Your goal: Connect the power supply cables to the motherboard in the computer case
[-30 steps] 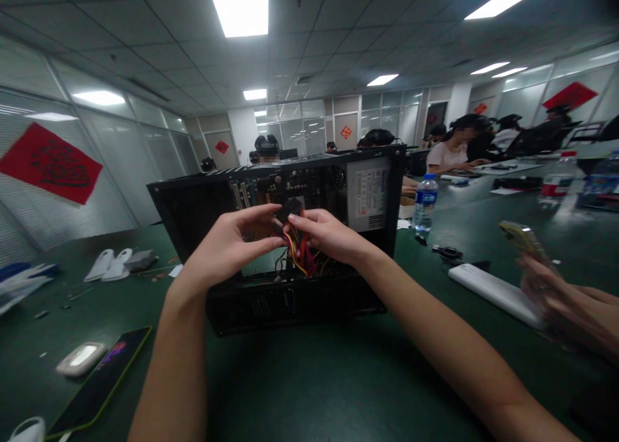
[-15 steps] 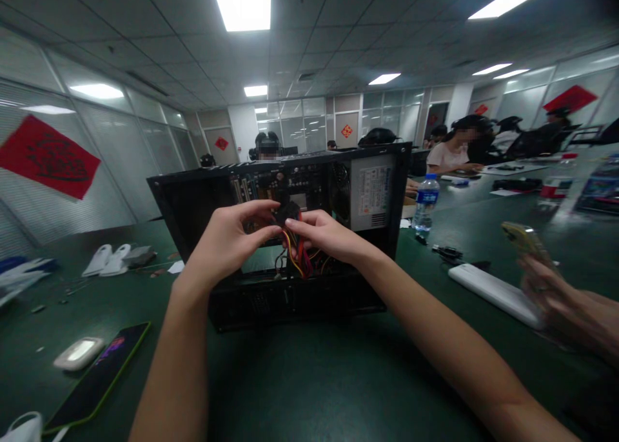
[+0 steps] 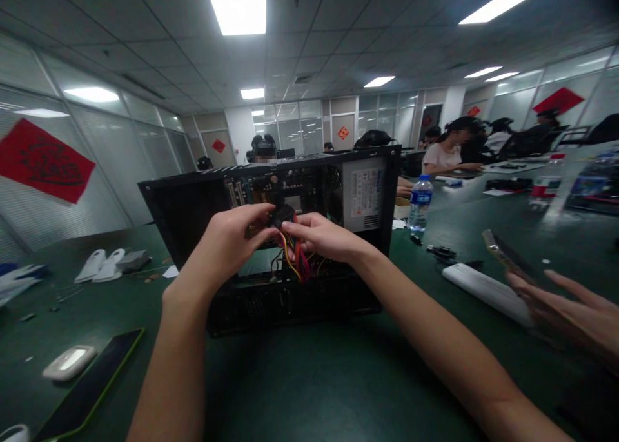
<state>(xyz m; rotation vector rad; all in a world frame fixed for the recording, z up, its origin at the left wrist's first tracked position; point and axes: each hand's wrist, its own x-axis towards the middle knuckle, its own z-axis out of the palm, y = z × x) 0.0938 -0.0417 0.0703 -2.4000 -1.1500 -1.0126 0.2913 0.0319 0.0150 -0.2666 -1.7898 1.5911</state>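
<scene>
In front of me an open black computer case (image 3: 300,322) stands on the table, its inside facing me. Between my hands is a black power connector (image 3: 284,215) with a bundle of red, yellow and black wires (image 3: 300,268) hanging below it. My right hand (image 3: 322,237) is closed on this connector, the thumb lying across its front. From the other side, the thumb and fingertips of my left hand (image 3: 232,239) pinch its left edge. Behind them show the motherboard (image 3: 271,185) and, at upper right, the silver power supply (image 3: 360,195).
A water bottle (image 3: 420,203) and a long white device (image 3: 486,293) are on the right. Another person's hand (image 3: 575,313) holds a phone (image 3: 507,255) there. At left lie a dark phone (image 3: 91,384), a small white case (image 3: 69,362) and white objects (image 3: 99,266).
My view has shifted slightly, so the scene sits a little further left. Both hands keep their hold on the connector. The other person's phone has tilted, and the left-hand phone's screen has gone dark.
</scene>
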